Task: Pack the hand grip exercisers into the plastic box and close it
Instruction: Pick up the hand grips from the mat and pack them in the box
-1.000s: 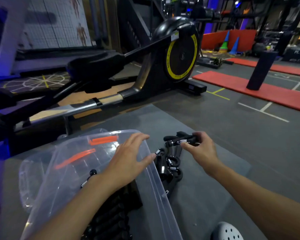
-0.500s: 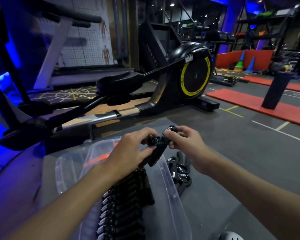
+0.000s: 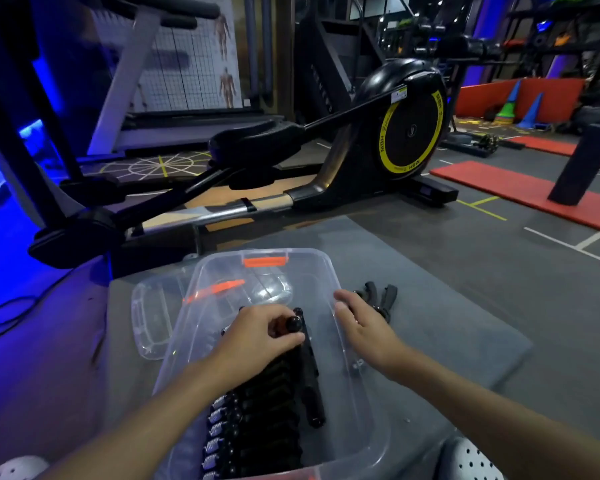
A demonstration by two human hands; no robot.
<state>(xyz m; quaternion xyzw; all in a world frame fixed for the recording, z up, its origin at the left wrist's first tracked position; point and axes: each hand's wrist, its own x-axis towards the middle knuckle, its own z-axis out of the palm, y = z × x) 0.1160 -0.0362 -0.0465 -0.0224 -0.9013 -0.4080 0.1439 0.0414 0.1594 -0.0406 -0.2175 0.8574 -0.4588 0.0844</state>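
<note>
A clear plastic box sits on a grey mat in front of me. Several black hand grip exercisers lie in a row inside it, springs to the left. My left hand is inside the box, fingers curled round the knob end of one black exerciser at the far end of the row. My right hand hovers over the box's right rim with fingers relaxed, holding nothing. A few loose exercisers lie on the mat just beyond that hand. The clear lid with an orange latch lies left of the box.
The grey mat lies on the gym floor. An elliptical trainer stands close behind the box. Red mats and a dark post are at the right. White perforated shoes show at the bottom corners.
Both hands held one exerciser above the box; now my left hand has lowered it into the box and my right hand has let go and moved right toward the loose exercisers.
</note>
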